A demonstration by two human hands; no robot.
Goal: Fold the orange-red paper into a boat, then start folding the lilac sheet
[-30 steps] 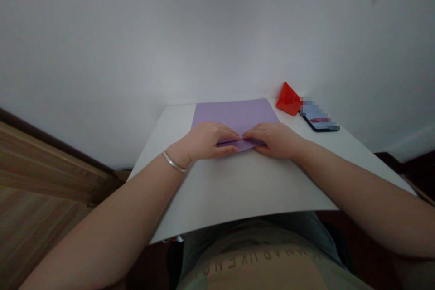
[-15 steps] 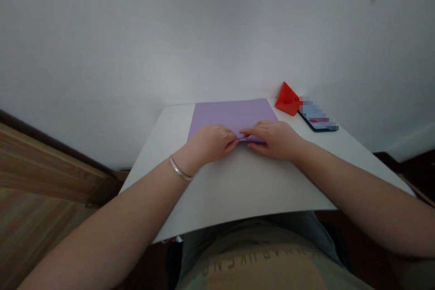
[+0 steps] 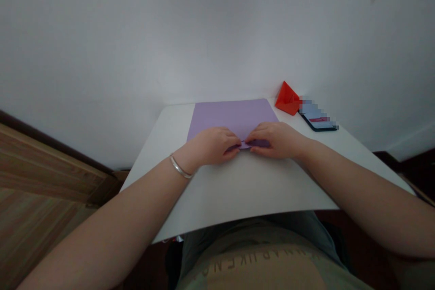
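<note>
A sheet of lilac paper [image 3: 231, 115] lies flat on a white table [image 3: 238, 195], with its near edge folded or bent up between my hands. My left hand [image 3: 210, 146] and my right hand [image 3: 275, 140] rest on that near edge, their fingertips almost meeting at its middle. Both hands seem to pinch the paper, and my fingers hide most of the fold. A silver bangle [image 3: 180, 167] circles my left wrist.
A red folded-paper figure [image 3: 288, 100] stands at the table's far right, beside a phone [image 3: 317, 118] with a blurred screen. A white wall [image 3: 204, 31] rises behind the table. A wooden panel [image 3: 41, 176] stands to the left.
My hands have curled and moved closer around the paper's near edge. Less of the folded paper shows between them than one second ago.
</note>
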